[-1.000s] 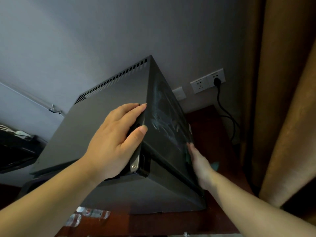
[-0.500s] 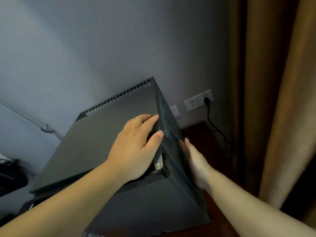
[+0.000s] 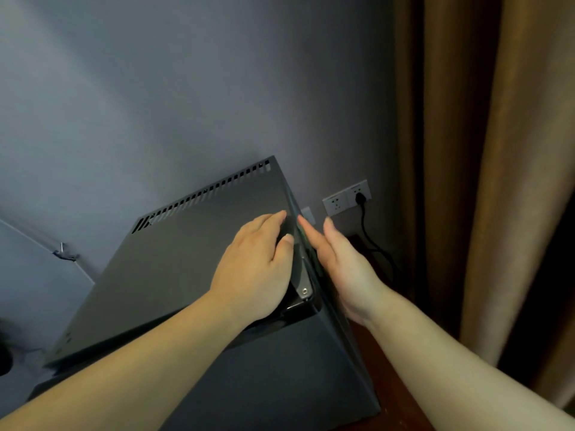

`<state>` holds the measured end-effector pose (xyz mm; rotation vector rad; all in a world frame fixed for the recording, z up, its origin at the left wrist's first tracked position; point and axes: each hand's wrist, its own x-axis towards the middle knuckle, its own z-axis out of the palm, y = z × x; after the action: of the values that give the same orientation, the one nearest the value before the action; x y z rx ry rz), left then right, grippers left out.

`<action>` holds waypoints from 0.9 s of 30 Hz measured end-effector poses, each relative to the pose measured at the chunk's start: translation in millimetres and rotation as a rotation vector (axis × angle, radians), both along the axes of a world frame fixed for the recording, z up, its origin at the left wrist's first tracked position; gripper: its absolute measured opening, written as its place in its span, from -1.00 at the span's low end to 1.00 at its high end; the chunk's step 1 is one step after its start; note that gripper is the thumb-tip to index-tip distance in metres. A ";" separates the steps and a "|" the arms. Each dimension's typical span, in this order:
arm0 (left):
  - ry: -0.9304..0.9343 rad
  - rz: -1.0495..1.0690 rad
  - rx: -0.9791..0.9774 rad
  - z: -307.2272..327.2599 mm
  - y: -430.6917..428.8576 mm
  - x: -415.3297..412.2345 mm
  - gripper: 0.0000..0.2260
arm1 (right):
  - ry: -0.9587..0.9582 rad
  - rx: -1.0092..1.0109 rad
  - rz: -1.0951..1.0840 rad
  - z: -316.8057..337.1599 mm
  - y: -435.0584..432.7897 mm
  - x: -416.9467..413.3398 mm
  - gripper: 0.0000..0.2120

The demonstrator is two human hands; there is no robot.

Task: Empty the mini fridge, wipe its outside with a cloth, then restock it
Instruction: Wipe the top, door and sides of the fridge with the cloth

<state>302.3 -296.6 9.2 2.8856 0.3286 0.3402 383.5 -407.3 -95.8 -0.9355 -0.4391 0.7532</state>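
Dark grey metal formed the casing of the mini fridge (image 3: pixel 174 275), which occupied the lower centre of the frame on a reddish-brown wooden surface (image 3: pixel 392 393), with its back toward the grey wall (image 3: pixel 186 88). Vent slots (image 3: pixel 202 194) ran along the top panel's rear edge. The left hand (image 3: pixel 255 275) rested flat on the top panel at its right edge, grasping nothing. The right hand (image 3: pixel 345 269), fingers straight, appeared to press against the right side panel. A black plug (image 3: pixel 360 198) sat in the wall socket (image 3: pixel 347 197), right of centre, beside a brown curtain (image 3: pixel 497 181).
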 end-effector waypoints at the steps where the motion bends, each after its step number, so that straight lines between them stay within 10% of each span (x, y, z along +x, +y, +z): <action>1: -0.005 0.002 -0.005 -0.2 -0.2 -0.3 -0.55 | -0.018 0.008 -0.005 4.6 -1.7 -1.8 -0.46; 27: 0.201 0.048 0.115 27.9 24.9 54.7 -0.39 | -0.126 -0.092 0.114 14.7 25.8 70.1 -0.12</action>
<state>357.0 -271.7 37.1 3.0361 0.4259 0.0790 453.6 -381.6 -81.1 -1.0549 -0.5755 0.8261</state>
